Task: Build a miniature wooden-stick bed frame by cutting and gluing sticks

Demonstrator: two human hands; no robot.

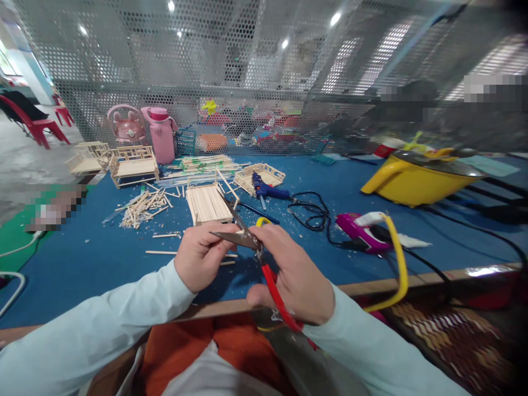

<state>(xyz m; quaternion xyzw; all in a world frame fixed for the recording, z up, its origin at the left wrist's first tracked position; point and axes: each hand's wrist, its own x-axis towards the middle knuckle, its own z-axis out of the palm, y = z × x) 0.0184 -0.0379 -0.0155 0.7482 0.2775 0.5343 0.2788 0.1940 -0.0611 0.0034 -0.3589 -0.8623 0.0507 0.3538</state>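
Observation:
My right hand [299, 275] is wrapped round a pair of scissors [270, 280] with red handles. Their dark metal blades are spread apart and point away to the left. My left hand [202, 256] is closed in a pinch beside the lower blade; whatever sits between its fingertips is too small to make out. Thin wooden sticks [160, 252] show around and behind that hand. Just beyond both hands stands a small piece of furniture [208, 202] built from sticks, with a slatted flat top and thin uprights.
Stick-built models [134, 165] stand at the back left, near a pile of cut sticks [146, 208] and a pink bottle [160, 135]. A blue glue gun [270, 190] leans on another stick model. Rightward are a purple glue gun [363, 234], cables and a yellow pot [421, 179].

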